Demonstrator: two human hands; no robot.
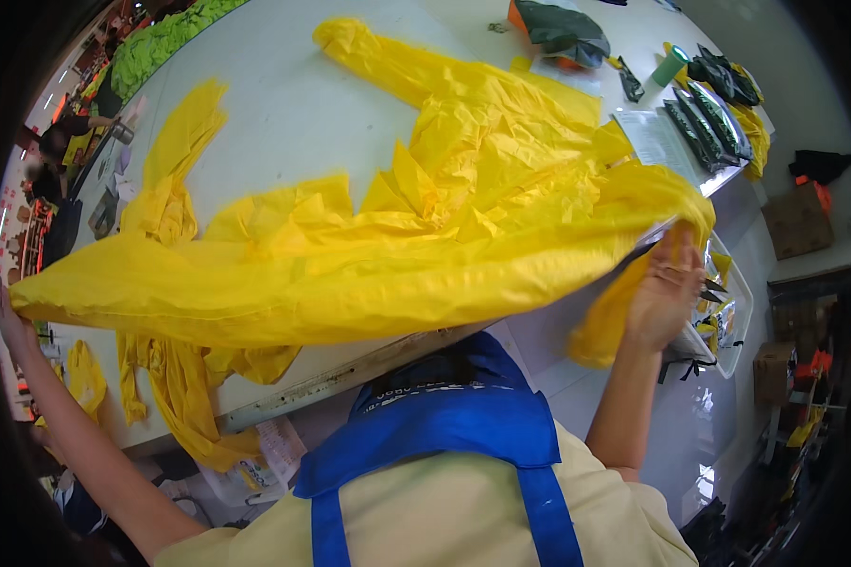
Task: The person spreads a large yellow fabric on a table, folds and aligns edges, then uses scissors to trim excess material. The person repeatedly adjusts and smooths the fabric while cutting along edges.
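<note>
A thin, shiny yellow garment (pixel 501 161) lies crumpled on the white table, with a sleeve stretching to the far edge. Its near side is pulled into a long taut band across my front. At the far left, my left hand (pixel 11 323) grips one end of this band, its fingers partly hidden. On the right, my right hand (pixel 667 288) is raised with its fingers at the other end of the cloth, slightly blurred. A loose yellow part hangs below that hand. Beside its fingers shows a dark pointed tool (pixel 714 291); whether the hand holds it is unclear.
More yellow cloth (pixel 175 369) hangs over the table's near edge (pixel 350 369). Dark packages (pixel 709 123), a green cylinder (pixel 670 66) and a paper sheet (pixel 657 137) lie at the far right. A white basket (pixel 742 326) stands beside my right hand. Bright green cloth (pixel 165 42) is heaped far left.
</note>
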